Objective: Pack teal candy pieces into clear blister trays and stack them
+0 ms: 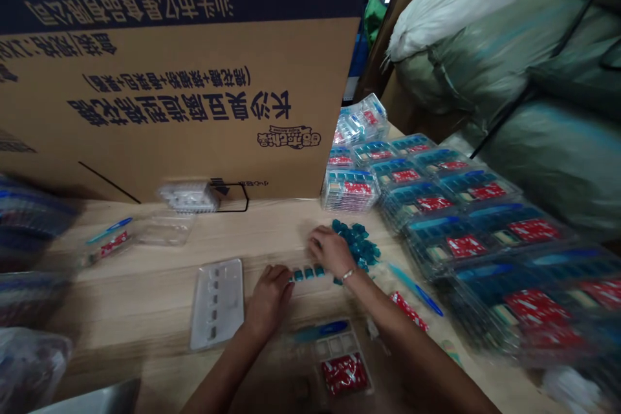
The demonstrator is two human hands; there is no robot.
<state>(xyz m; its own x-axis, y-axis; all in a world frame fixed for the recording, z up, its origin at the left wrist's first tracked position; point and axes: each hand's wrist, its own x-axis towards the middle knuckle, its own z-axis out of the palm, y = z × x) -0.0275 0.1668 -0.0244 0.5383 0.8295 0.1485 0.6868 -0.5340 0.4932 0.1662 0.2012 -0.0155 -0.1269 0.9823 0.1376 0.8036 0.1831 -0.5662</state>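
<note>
My left hand (269, 297) rests knuckles-up on the wooden table (272, 233), its fingers curled at the left end of a short row of teal blocks (306, 273). My right hand (330, 251) lies over the row's right end, fingers bent down on the blocks beside a loose pile of teal blocks (361, 244). A clear plastic tray (217, 303) with small pockets lies just left of my left hand. Another tray (339, 356) holding a red packet and a blue pen sits near my forearms.
A large printed cardboard box (174, 71) stands at the back. Stacks of filled clear packs (456, 220) cover the right side. A loose blue pen (417, 288) and red packet (408, 310) lie right of my arm. Empty trays (165, 229) and bags sit left; sacks (509, 45) behind.
</note>
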